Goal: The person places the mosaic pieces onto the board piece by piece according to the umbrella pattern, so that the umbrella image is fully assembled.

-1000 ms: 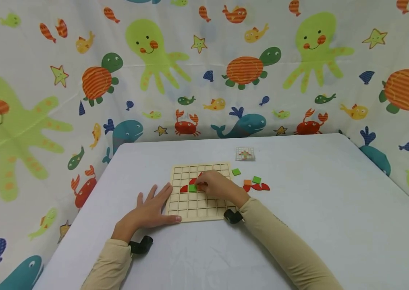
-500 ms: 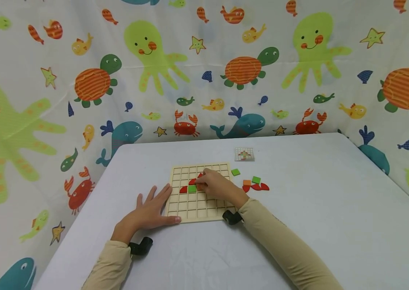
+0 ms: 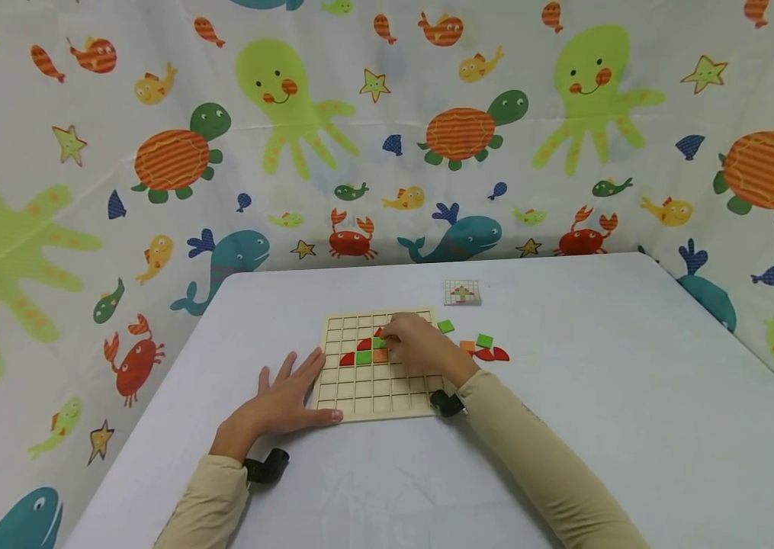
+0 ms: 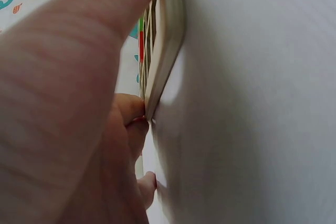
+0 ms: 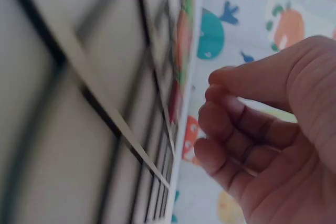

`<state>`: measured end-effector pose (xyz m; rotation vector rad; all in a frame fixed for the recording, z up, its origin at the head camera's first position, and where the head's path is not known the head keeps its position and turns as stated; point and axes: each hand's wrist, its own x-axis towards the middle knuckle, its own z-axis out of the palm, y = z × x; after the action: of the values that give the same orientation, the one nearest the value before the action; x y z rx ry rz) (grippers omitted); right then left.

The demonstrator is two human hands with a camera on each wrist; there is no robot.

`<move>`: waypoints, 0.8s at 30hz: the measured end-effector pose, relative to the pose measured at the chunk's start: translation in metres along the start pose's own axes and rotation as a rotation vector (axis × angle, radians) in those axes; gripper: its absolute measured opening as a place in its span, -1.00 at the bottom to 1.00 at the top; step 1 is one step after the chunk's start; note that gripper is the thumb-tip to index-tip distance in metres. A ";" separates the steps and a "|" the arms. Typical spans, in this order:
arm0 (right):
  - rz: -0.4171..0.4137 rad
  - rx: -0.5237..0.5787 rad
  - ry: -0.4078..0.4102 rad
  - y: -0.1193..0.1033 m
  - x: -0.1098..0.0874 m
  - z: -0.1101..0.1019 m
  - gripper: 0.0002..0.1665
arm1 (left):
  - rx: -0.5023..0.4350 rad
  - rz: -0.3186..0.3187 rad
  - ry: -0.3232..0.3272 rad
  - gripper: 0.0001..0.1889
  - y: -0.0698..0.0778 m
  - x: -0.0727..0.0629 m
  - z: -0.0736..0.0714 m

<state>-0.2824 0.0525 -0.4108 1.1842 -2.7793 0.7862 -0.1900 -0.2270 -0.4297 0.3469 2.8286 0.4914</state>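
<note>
My left hand (image 3: 287, 396) lies spread at the left side of a wooden grid board (image 3: 359, 393), its thumb at the near left corner and fingertips at the left edge. My right hand (image 3: 421, 343) is over the board's right half. In the right wrist view its fingers are curled, the thumb tip close to the index fingertip, and no piece shows between them. Beside those fingertips in the head view are a green square tile (image 3: 379, 343) and an orange square tile (image 3: 380, 356). Left of these sit another green square (image 3: 363, 357) and red curved pieces (image 3: 348, 359). The hand covers several cells.
Right of the board lie loose green tiles (image 3: 485, 341), an orange tile (image 3: 467, 346) and red curved pieces (image 3: 500, 354). Behind it is a small pattern card (image 3: 462, 292). A cloth printed with sea animals (image 3: 332, 152) hangs behind the white table (image 3: 565, 366).
The right hand has shifted rightward and slightly back from the pieces, uncovering the orange tile and the green tile above it. The left hand has stayed at the board's edge.
</note>
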 end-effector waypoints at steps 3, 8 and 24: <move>0.042 0.019 0.026 0.011 -0.003 -0.014 -0.77 | -0.004 0.000 0.002 0.26 0.000 0.000 0.000; 0.164 0.037 0.018 0.031 -0.015 -0.039 -0.69 | -0.007 0.000 0.007 0.26 -0.001 0.001 0.000; 0.315 0.004 -0.053 0.074 -0.030 -0.047 -0.76 | -0.010 0.001 0.000 0.27 -0.001 0.003 0.001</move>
<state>-0.3194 0.1372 -0.4085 0.7858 -3.0536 0.7867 -0.1927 -0.2268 -0.4311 0.3457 2.8253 0.5056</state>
